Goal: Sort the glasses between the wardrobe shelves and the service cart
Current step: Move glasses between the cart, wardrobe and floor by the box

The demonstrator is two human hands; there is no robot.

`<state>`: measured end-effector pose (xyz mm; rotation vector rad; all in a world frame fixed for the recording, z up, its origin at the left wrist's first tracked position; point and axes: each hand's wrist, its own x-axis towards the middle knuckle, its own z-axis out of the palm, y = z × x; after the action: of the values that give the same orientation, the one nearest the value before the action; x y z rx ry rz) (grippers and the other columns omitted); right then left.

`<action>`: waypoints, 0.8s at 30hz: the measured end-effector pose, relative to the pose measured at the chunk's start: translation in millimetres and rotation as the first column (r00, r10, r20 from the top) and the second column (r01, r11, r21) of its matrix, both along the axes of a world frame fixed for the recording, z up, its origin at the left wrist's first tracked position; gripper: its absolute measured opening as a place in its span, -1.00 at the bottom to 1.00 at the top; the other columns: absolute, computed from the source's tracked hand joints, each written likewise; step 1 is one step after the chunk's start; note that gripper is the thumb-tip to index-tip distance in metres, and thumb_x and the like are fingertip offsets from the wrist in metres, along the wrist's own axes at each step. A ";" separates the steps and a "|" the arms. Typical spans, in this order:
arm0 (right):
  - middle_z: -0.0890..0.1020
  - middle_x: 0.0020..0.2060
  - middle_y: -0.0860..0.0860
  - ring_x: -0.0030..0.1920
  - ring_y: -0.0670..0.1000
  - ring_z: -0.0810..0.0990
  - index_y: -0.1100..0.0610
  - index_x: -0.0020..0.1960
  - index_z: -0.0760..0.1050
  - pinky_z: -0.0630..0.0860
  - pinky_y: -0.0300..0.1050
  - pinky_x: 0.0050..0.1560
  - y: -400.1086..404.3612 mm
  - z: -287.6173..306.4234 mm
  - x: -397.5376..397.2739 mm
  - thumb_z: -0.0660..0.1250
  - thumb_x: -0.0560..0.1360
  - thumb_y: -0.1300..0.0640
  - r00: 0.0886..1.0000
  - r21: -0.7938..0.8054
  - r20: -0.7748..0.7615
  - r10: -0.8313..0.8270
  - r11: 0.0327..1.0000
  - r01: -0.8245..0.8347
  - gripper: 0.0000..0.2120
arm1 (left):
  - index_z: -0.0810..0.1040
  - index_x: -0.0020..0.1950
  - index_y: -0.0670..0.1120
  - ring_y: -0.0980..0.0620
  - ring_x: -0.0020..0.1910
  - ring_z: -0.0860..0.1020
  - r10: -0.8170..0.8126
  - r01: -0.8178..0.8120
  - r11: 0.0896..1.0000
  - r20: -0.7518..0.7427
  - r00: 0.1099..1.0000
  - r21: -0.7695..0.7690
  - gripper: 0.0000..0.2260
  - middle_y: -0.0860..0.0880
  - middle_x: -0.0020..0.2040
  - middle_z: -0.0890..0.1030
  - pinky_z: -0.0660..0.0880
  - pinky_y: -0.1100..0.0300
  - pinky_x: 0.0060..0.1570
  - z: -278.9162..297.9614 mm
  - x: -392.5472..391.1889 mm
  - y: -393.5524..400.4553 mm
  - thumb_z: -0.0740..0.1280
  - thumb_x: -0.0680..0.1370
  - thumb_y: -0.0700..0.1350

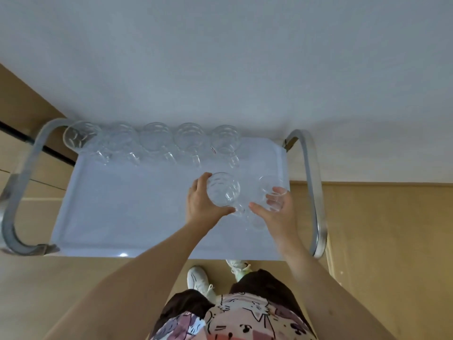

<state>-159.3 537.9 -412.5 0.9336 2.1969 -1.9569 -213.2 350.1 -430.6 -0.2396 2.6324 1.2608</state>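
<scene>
A white service cart tray (117, 207) lies below me against a white wall. Several clear handled glasses (157, 141) stand in a row along its far edge. My left hand (201, 207) grips a clear glass mug (223, 188) over the right part of the tray, fingers curled round its side. My right hand (277, 212) holds a second clear glass (274, 197) just to the right of it, near the tray's right edge. Whether either glass touches the tray I cannot tell.
Curved metal handles frame the cart at the left (17, 192) and right (316, 192). A wooden floor (382, 241) surrounds it. My white shoes (199, 280) stand close to the cart's near edge.
</scene>
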 end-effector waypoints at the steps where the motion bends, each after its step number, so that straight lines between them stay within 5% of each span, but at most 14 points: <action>1: 0.56 0.13 -0.07 0.19 -0.07 0.58 -0.19 0.15 0.41 0.48 -0.06 0.31 1.5 -2.0 -1.0 0.69 0.28 0.12 1.000 -0.006 0.001 -0.004 1.000 0.004 -0.39 | 0.29 0.36 0.19 -0.05 0.26 0.46 -0.007 0.007 1.000 0.004 1.000 -0.006 -0.05 0.09 0.27 0.44 0.48 0.02 0.19 -2.3 -0.2 0.8 0.71 0.09 0.05; 8: 0.57 0.13 -0.06 0.18 -0.04 0.59 -0.15 0.15 0.43 0.48 0.04 0.38 4.1 -9.6 -5.2 0.69 0.27 0.17 1.000 -0.013 0.007 -0.007 1.000 0.007 -0.38 | 0.13 0.45 0.16 -0.05 0.33 0.32 -0.193 0.199 0.970 0.051 0.980 -0.140 0.02 0.10 0.34 0.19 0.40 0.11 0.18 -11.3 0.7 -8.8 0.66 0.15 0.01; 15: 0.55 0.17 -0.05 0.24 -0.03 0.57 -0.13 0.20 0.41 0.50 0.00 0.33 10.9 -3.0 -4.8 0.69 0.27 0.14 1.000 -0.035 0.011 0.005 0.999 -0.005 -0.34 | 0.22 0.49 0.20 -0.01 0.33 0.29 -0.537 0.521 0.758 0.076 0.840 -0.393 -0.08 0.13 0.38 0.28 0.51 0.08 0.03 15.9 -25.8 -6.6 0.56 0.20 -0.04; 22: 0.55 0.14 -0.17 0.20 -0.19 0.56 -0.21 0.18 0.40 0.48 -0.34 -0.11 28.0 21.1 -5.6 0.69 0.23 0.04 0.999 0.003 -0.034 -0.025 1.000 0.025 -0.33 | 0.22 0.52 0.26 -0.03 0.34 0.28 -0.648 0.607 0.660 0.075 0.758 -0.442 -0.07 0.04 0.40 0.25 0.52 0.07 0.06 47.2 -53.0 29.2 0.58 0.23 0.07; 24: 0.55 0.14 -0.17 0.19 -0.19 0.55 -0.22 0.17 0.40 0.49 -0.32 -0.09 29.7 30.0 -3.8 0.66 0.15 -0.06 0.996 0.025 -0.057 -0.062 0.998 0.063 -0.32 | 0.24 0.50 0.24 -0.06 0.32 0.31 -0.695 0.632 0.615 0.054 0.717 -0.472 -0.09 0.02 0.39 0.26 0.50 0.03 0.13 56.0 -63.3 41.9 0.58 0.22 0.09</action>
<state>-163.1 567.6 -382.4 0.9739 2.2562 -2.0101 -276.4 392.0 -374.5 0.7424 2.6616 0.3943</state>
